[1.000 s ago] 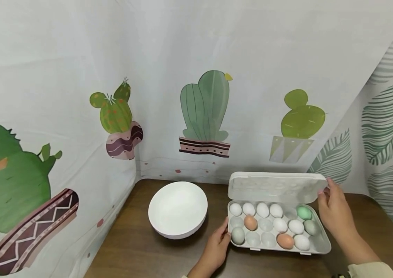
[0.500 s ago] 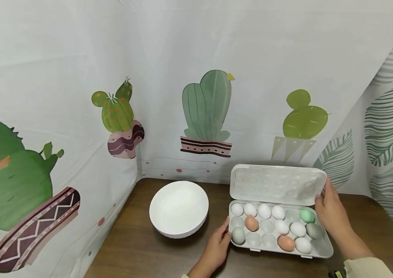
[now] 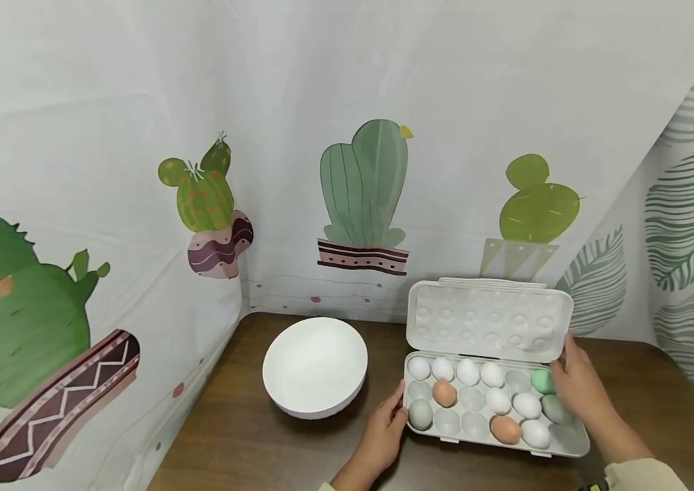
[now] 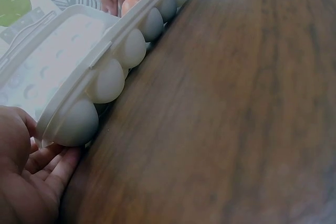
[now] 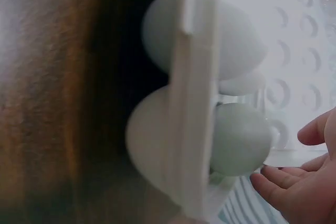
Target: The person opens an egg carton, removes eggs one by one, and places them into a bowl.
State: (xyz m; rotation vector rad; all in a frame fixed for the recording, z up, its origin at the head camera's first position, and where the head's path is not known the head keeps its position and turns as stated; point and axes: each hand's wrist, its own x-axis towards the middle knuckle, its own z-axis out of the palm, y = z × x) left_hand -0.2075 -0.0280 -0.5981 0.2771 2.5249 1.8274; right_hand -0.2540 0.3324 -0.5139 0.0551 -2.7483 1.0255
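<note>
A white plastic egg carton (image 3: 439, 440) lies on the table with its lid (image 3: 488, 320) raised and tilted back. White, brown, grey-green and mint-green eggs fill many of its cups; some cups hold none. My left hand (image 3: 382, 431) grips the carton's left end, thumb at the rim and fingers beneath, as the left wrist view shows. My right hand (image 3: 583, 382) holds the lid's right edge near the hinge, thumb on the inner side and fingers outside. A grey-green egg (image 5: 240, 139) sits close by these fingers in the right wrist view.
A white bowl (image 3: 315, 368) with nothing in it stands left of the carton on the brown wooden table (image 3: 230, 423). Cloth (image 3: 285, 136) printed with cacti hangs behind the table, and a leaf-patterned cloth (image 3: 690, 211) hangs at the right.
The lid has swung further back, showing more of its inside. My right hand has moved with its edge, slightly left and down. My left hand has stayed at the carton's end.
</note>
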